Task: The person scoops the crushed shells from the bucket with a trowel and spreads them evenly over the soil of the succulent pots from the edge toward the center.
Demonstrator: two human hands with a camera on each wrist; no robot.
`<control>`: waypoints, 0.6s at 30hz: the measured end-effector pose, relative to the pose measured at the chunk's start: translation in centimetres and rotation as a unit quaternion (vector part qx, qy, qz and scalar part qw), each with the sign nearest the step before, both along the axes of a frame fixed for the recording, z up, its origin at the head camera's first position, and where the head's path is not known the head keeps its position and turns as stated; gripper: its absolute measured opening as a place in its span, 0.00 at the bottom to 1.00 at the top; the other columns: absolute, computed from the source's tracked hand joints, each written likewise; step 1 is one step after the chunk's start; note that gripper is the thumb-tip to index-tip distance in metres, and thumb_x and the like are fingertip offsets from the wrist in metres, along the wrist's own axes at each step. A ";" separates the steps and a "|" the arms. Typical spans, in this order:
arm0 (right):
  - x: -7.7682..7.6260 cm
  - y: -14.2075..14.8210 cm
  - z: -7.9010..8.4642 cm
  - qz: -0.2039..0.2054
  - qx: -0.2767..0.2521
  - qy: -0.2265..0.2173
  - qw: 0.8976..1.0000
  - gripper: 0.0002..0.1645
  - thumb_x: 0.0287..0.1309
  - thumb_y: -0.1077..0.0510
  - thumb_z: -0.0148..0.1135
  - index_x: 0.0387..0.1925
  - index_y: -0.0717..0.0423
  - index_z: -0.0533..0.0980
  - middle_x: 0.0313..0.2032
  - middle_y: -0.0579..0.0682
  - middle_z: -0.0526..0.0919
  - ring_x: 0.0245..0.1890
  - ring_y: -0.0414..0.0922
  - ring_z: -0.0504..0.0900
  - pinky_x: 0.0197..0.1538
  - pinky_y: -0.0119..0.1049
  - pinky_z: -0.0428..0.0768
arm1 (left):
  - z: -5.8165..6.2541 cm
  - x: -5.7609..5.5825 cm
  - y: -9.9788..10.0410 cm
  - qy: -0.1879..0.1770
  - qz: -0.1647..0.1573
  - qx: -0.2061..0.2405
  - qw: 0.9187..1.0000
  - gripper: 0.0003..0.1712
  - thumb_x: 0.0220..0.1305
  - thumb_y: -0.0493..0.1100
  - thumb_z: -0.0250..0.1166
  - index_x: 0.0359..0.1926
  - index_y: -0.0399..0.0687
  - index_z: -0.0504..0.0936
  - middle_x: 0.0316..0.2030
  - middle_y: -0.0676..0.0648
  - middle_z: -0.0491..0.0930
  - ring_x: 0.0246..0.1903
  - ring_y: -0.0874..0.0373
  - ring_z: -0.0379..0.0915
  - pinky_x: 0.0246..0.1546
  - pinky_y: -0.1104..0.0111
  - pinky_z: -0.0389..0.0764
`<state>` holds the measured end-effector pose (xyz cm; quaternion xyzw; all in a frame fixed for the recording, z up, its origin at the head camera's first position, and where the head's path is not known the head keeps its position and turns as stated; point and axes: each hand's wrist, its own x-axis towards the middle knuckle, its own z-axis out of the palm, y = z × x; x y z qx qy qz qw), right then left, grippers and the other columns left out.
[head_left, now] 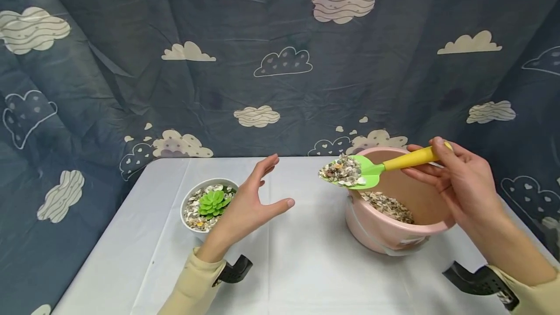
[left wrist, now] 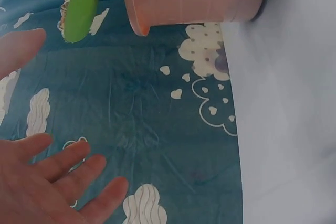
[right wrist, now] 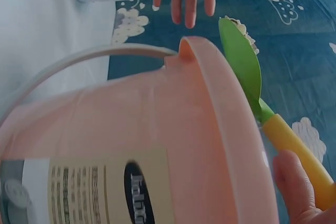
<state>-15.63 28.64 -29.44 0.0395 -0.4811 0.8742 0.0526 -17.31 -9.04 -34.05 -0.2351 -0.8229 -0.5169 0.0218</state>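
Note:
My right hand [head_left: 468, 183] grips the yellow handle of a toy-like trowel [head_left: 372, 171] with a green blade. A heap of small stone or shell chips [head_left: 343, 170] lies on the blade, which is over the left rim of a pink bucket [head_left: 385, 237]. More chips [head_left: 389, 206] sit inside the bucket. With fingers spread and nothing held, my left hand [head_left: 242, 208] hovers beside a white pot [head_left: 188, 222], partly covering it. In that pot a green succulent [head_left: 214, 203] stands among similar chips. The right wrist view shows the trowel's green underside [right wrist: 241, 66] beyond the bucket rim.
A white-covered table [head_left: 306, 276] carries the pot at left and the bucket at right. Behind it hangs a dark blue cloud-print cloth [head_left: 280, 96]. The bucket's pale handle [right wrist: 105, 52] hangs down its side. Black straps [head_left: 236, 269] sit at both wrists.

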 end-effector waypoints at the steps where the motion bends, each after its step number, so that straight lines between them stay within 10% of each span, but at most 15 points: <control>1: 0.0 -0.1 0.0 0.004 -0.005 0.002 1.000 0.13 0.67 0.61 0.57 0.50 0.65 0.73 0.46 0.60 0.84 0.44 0.58 0.85 0.39 0.49 0.81 | 0.0 0.0 -0.1 0.002 0.003 -0.005 1.000 0.49 0.57 0.54 0.73 0.74 0.67 0.55 0.69 0.65 0.58 0.69 0.69 0.52 0.66 0.57 0.60; 18: 0.3 -2.6 -0.1 -0.012 0.029 0.032 0.999 0.14 0.68 0.61 0.57 0.50 0.65 0.71 0.46 0.61 0.84 0.44 0.56 0.85 0.39 0.47 0.82 | 0.4 1.1 -3.1 0.019 0.069 -0.074 0.995 0.51 0.56 0.55 0.72 0.75 0.67 0.53 0.71 0.62 0.57 0.70 0.59 0.53 0.64 0.49 0.62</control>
